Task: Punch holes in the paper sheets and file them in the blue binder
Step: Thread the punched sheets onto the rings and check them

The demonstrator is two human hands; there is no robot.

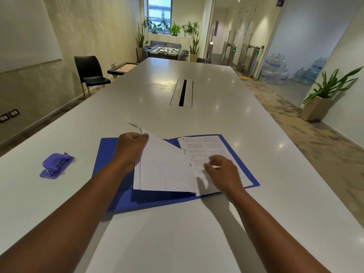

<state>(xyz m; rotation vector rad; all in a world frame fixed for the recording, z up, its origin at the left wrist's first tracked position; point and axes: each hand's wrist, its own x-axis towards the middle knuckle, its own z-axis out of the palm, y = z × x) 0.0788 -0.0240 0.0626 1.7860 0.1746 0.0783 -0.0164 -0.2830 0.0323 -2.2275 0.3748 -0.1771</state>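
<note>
The blue binder point(110, 154) lies open and flat on the white table point(177, 233). Printed paper sheets point(204, 146) rest on its right half, at the rings. My left hand point(131, 148) pinches the far corner of a few white sheets point(165, 170) and holds them lifted and tilted over the binder's middle. My right hand point(222, 172) hovers over the printed sheets near the rings, fingers loosely curled, holding nothing; it is blurred. The purple hole punch point(56, 165) sits on the table to the left of the binder.
A cable slot point(182, 92) runs down the table's middle beyond the binder. A black chair point(89, 72) stands at the left side, a potted plant point(323, 99) on the floor to the right.
</note>
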